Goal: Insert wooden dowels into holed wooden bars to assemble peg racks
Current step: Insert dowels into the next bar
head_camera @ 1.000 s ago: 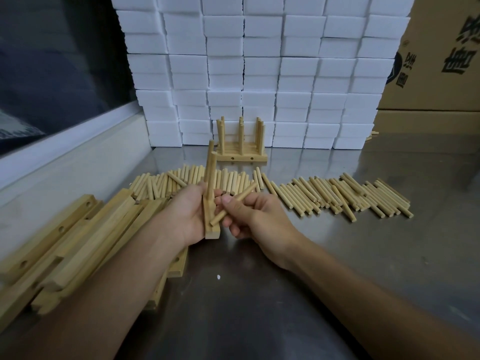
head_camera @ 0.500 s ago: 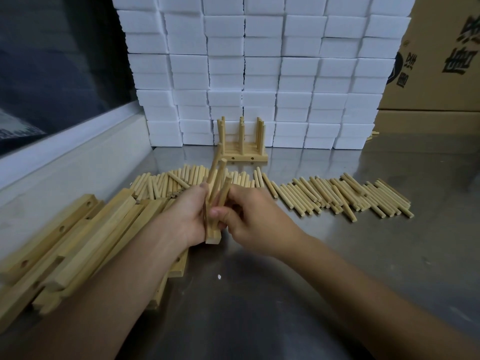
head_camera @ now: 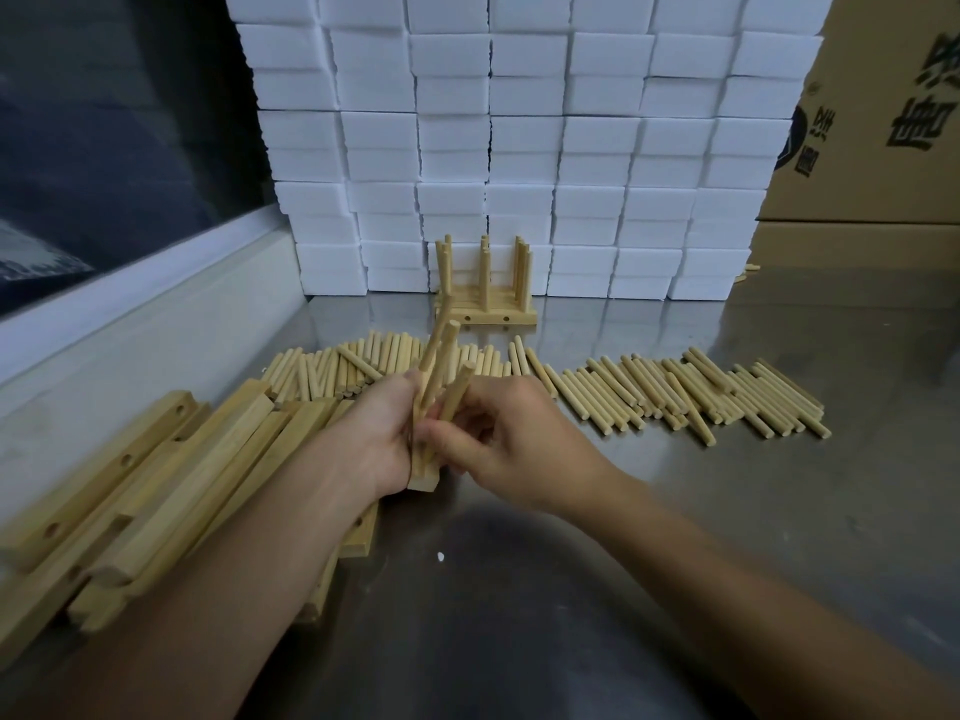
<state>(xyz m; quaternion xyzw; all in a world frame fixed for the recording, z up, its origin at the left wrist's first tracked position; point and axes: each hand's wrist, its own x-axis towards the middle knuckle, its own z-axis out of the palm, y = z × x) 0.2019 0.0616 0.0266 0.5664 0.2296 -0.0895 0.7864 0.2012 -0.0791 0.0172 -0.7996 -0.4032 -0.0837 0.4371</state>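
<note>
Head view. The left hand [head_camera: 382, 444] grips a holed bar [head_camera: 422, 478] stood on end on the steel surface [head_camera: 675, 537]; the right hand [head_camera: 511, 439] pinches a dowel [head_camera: 457, 389] angled at the bar's face. Judged good practice: square the dowel to the hole, brace the bar, then press straight in. Two dowels [head_camera: 441, 350] appear already seated. Counts: one finished rack [head_camera: 485, 304] at the back, two hands; loose dowels [head_camera: 675, 392] and spare bars [head_camera: 156, 491] too many to count.
</note>
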